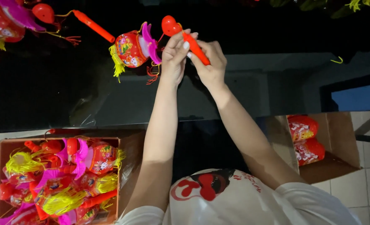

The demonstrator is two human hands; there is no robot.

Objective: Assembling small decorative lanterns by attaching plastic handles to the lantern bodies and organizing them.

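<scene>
Both my hands are stretched out over a black glossy table [47, 96]. My right hand [210, 62] grips an orange-red stick handle [195, 49] with a red heart-shaped knob [169, 25] at its far end. My left hand [175, 56] pinches the same handle near the knob, fingertips touching it. A red toy lantern [130, 49] with a pink frill and a yellow tassel lies on the table just left of my hands, joined to the handle by a thin string.
A cardboard box [3, 146] at lower left is full of several like lanterns. Another open box [339, 137] at right holds two red packets. A second lantern with handle [94, 26] lies at top left. Grey tiled floor lies below.
</scene>
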